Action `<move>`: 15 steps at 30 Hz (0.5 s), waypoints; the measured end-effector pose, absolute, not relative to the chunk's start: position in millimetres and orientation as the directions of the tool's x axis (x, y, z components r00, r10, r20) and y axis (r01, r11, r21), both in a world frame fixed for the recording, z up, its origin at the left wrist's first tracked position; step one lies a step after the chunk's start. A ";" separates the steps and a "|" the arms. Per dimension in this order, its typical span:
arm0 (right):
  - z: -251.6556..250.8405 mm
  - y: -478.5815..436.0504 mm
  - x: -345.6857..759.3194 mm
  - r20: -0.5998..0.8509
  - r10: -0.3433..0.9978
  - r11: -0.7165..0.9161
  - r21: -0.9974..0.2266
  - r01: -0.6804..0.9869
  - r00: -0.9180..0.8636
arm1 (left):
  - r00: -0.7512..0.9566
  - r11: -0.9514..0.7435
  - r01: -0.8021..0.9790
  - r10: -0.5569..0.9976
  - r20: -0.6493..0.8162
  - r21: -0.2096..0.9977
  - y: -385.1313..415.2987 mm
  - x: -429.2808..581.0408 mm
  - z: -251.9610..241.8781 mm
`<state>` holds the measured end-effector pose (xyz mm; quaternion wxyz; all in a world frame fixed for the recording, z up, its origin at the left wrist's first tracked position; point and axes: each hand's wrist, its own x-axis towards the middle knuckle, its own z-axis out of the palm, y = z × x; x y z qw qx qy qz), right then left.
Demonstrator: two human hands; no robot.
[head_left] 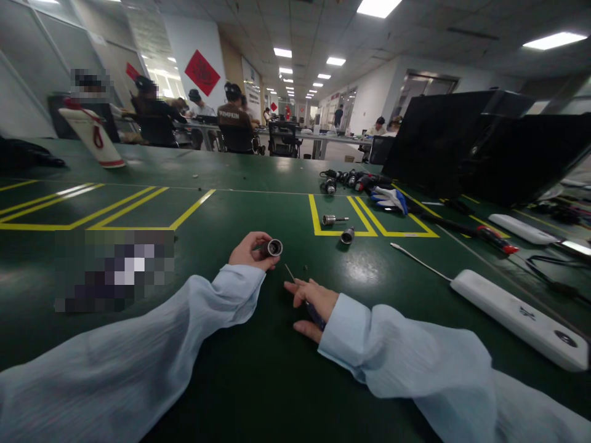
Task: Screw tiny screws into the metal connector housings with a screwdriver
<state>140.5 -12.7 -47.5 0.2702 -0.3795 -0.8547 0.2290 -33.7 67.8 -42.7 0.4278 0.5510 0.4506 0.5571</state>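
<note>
My left hand is closed around a small dark metal cylinder, its open end pointing right. My right hand rests on the green table, fingers wrapped round a thin screwdriver with a dark blue handle; the metal tip points up-left toward the cylinder, a short gap apart. A tiny dark speck, perhaps a screw, lies between the hands. Both arms wear pale blue sleeves.
Two more metal parts lie by a yellow-marked box. Beyond are a pile of similar parts, a blue-white glove, a red-handled screwdriver, white power strips and black monitors. People sit at far tables.
</note>
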 end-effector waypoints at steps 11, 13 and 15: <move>-4.3 4.1 180.7 0.081 0.996 0.075 -0.981 0.177 0.028 | 0.040 -0.162 0.008 0.986 0.161 0.987 60.6 -31.8 -44.4; 0.7 2.6 180.6 0.014 0.996 -0.007 -0.971 0.238 0.086 | 0.067 -0.127 -0.008 0.990 0.127 0.992 54.3 -28.7 -41.9; 2.8 1.1 178.5 -0.005 0.993 -0.036 -0.963 0.267 0.117 | 0.094 -0.105 -0.017 0.990 0.106 0.994 48.7 -25.6 -40.3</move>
